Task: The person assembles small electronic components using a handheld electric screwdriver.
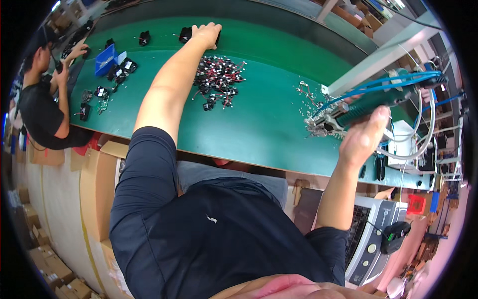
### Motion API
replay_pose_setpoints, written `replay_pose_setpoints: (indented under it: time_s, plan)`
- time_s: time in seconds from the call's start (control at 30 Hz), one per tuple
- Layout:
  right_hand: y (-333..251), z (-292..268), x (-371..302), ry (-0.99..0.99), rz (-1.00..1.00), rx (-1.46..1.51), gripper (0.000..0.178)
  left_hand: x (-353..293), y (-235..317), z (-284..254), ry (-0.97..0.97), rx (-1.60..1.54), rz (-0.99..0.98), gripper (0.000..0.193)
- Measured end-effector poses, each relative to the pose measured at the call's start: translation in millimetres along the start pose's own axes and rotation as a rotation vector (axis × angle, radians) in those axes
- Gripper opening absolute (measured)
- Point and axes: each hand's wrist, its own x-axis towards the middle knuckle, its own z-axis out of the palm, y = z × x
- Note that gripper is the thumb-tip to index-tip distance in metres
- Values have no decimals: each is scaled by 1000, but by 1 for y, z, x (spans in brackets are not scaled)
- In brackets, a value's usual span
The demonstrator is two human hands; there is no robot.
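My left arm reaches far across the green bench, and my left hand (206, 35) is closed over a dark part mostly hidden under its fingers. Just left of it sits a small black plastic unit (185, 35). On the near side of that hand spreads a pile of small black parts with red wires and white plugs (218, 77). Over on the right, my right hand (366, 134) is closed at a green-bodied power screwdriver (356, 109), its fingers partly hidden behind the grip. Loose screws (318, 129) lie around the tool's front end.
A blue bin (106, 60) and several black units (122, 72) lie on the left of the bench (239, 137). A co-worker (42, 94) handles parts at the far left. Blue hoses (388, 82) and a metal post (378, 57) stand at right, above a grey-white appliance (371, 239).
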Motion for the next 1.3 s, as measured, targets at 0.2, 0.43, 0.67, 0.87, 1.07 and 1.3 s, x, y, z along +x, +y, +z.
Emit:
replay_pose_setpoints:
  time_s: [0.2,0.43,0.67,0.87,1.07,1.3]
  plan:
    - [4,36,-58,-439,-689,-483,31,-61,-25,-55,378,-68,112,69]
    - [113,164,-95,-995,-776,-630,17,-300,-76,-35,933,-518,260,31]
    - [129,183,-77,-1163,-832,-754,20,-667,-164,174,395,-419,-1175,33]
    - [120,179,-59,-1146,-326,-531,39,-809,-86,210,-184,-431,-1484,52]
    - [115,170,-60,-1038,-220,-486,29,-808,-72,237,-554,-464,-1548,86]
    - [122,138,-50,-896,158,-194,18,-791,-104,280,-177,-453,-1739,84]
